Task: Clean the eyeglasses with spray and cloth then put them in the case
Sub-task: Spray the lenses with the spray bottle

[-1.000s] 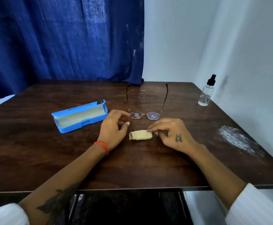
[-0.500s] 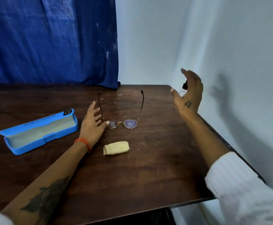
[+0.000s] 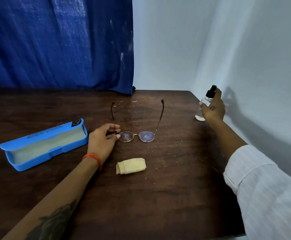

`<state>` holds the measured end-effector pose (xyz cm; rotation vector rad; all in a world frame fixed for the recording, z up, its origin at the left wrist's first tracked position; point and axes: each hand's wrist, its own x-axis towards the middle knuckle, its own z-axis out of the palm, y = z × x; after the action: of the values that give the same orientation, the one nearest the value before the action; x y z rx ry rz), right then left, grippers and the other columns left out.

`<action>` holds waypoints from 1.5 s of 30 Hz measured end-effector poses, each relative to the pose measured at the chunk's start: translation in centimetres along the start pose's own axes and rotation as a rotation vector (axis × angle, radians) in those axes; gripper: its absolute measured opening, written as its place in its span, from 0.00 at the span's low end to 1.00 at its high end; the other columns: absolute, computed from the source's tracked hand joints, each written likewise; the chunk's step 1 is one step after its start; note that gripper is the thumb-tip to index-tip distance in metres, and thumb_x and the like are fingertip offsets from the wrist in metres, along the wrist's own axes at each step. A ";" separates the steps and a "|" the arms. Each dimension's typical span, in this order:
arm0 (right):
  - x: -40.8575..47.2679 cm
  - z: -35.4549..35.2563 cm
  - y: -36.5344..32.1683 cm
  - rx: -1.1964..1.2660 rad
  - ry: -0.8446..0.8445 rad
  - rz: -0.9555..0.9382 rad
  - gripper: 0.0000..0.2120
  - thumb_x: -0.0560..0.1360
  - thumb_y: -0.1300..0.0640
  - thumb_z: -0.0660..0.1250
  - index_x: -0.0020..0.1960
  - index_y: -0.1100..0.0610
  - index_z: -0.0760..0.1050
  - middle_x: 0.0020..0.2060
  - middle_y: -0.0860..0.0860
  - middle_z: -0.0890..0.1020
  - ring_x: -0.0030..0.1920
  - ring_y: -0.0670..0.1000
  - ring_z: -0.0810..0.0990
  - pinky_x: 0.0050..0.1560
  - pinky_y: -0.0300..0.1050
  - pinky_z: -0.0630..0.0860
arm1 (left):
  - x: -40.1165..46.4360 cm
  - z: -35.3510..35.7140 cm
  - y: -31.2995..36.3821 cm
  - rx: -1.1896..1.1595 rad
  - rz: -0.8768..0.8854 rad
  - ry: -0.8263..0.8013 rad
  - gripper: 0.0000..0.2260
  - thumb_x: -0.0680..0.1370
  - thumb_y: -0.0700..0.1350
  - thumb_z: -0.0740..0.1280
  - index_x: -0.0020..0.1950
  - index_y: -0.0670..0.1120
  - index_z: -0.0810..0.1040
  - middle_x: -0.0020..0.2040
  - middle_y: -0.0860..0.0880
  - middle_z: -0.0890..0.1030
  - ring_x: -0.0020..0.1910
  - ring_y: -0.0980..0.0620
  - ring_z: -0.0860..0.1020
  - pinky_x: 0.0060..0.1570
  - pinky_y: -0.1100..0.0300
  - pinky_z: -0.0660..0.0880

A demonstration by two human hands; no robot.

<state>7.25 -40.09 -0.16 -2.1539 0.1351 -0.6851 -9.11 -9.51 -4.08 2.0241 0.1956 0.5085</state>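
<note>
Thin-framed eyeglasses [image 3: 138, 135] lie unfolded on the dark wooden table [image 3: 167, 196], lenses toward me and temples pointing away. My left hand [image 3: 103, 141] pinches the frame at its left hinge between thumb and fingers. My right hand [image 3: 212, 108] is wrapped around a small clear spray bottle [image 3: 208, 99] with a black pump top, near the table's right edge. The bottle's base looks to rest on the table. A rolled yellow cloth [image 3: 131, 166] lies in front of the glasses. The blue case [image 3: 44, 144] lies open at the left.
A blue curtain [image 3: 60, 44] hangs behind the table. White walls stand at the back and close along the right side. Small crumbs or specks are scattered over the tabletop around the glasses.
My right hand has reached the spray bottle and closed around it. My left hand, spread flat beside the glasses before, now pinches their left hinge. The view has shifted right.
</note>
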 end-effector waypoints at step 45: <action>-18.1 1.3 -11.3 -0.086 -0.301 -0.591 0.29 0.72 0.54 0.66 0.68 0.44 0.58 0.46 0.49 0.80 0.37 0.49 0.77 0.42 0.46 0.73 | -0.1 -0.4 2.8 -0.201 0.209 0.309 0.09 0.70 0.38 0.72 0.50 0.43 0.82 0.42 0.54 0.81 0.40 0.66 0.79 0.43 0.76 0.73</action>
<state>-8.94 -26.16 0.12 -2.3634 -0.6658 -0.6719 -9.55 -10.61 -1.50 1.7717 0.1142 0.9373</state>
